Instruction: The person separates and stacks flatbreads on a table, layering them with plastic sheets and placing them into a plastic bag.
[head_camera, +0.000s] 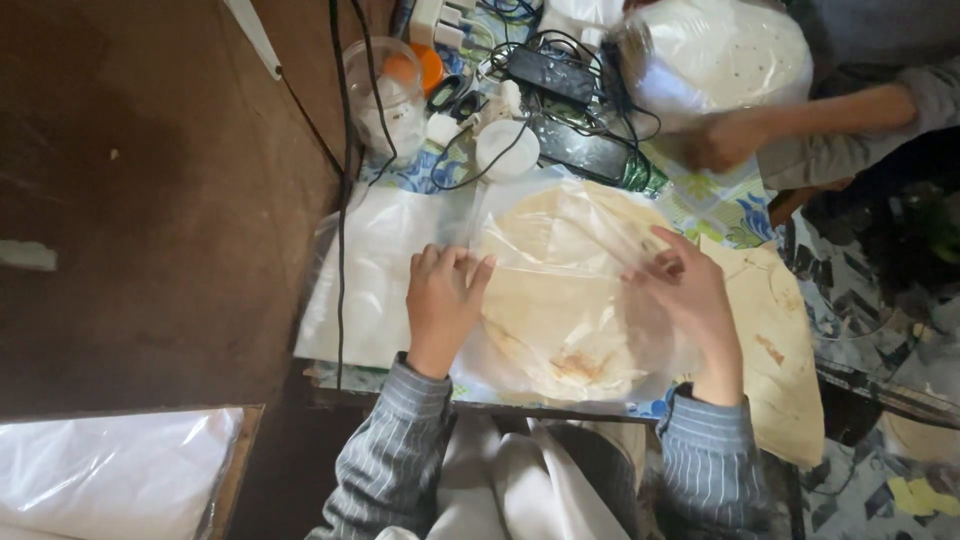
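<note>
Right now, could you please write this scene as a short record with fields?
left hand: flat on the clear plastic bag, at its left edge
right hand: fingers spread on the same bag, right side
in the bag: round flatbread
beside it: second flatbread, uncovered, to the right
behind: plastic jar, black cables
other person: hand on a filled bag

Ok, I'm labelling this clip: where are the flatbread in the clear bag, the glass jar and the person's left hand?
flatbread (560, 330): head view, its middle, seen through the clear bag.
glass jar (385, 95): head view, its side wall.
left hand (440, 305): head view, back of the hand.
</note>
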